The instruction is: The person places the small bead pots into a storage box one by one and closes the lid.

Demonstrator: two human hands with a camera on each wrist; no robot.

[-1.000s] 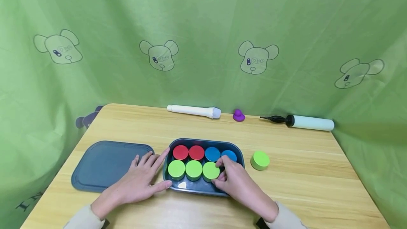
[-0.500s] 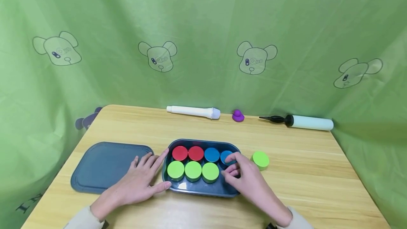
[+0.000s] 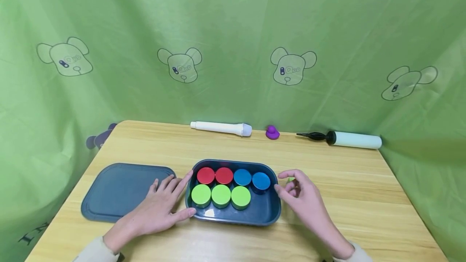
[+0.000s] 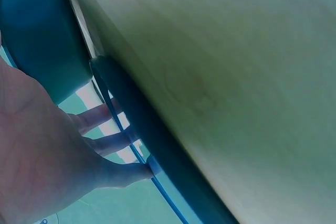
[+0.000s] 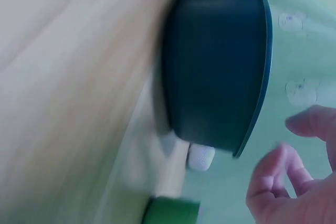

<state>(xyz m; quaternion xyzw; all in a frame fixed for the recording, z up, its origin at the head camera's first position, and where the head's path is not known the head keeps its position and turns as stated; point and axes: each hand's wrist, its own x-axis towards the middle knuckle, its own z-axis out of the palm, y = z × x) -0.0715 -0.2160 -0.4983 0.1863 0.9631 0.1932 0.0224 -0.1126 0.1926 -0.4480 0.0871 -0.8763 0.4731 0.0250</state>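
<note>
A dark blue-grey box (image 3: 262, 212) holds two red discs (image 3: 206, 176), two blue discs (image 3: 261, 181) in its back row and three green discs (image 3: 221, 195) in front. My left hand (image 3: 160, 205) lies with fingers spread; its thumb and index finger touch the box's left rim, and the other fingers rest on the flat dark lid (image 3: 120, 191). Just off the box's right end hovers my right hand (image 3: 303, 197), fingers loosely bent and holding nothing. Mostly hidden behind it is a loose green disc (image 3: 291, 179), which also shows at the bottom of the right wrist view.
Along the table's back edge lie a white microphone-shaped object (image 3: 221, 127), a small purple duck (image 3: 272, 132) and a hand pump (image 3: 342, 139) with a black nozzle. A green curtain (image 3: 233, 31) hangs behind the wooden table (image 3: 364, 197).
My right hand let go of the third green disc in the front row and moved right, out of the box, to beside the loose green disc. The left hand stayed in place.
</note>
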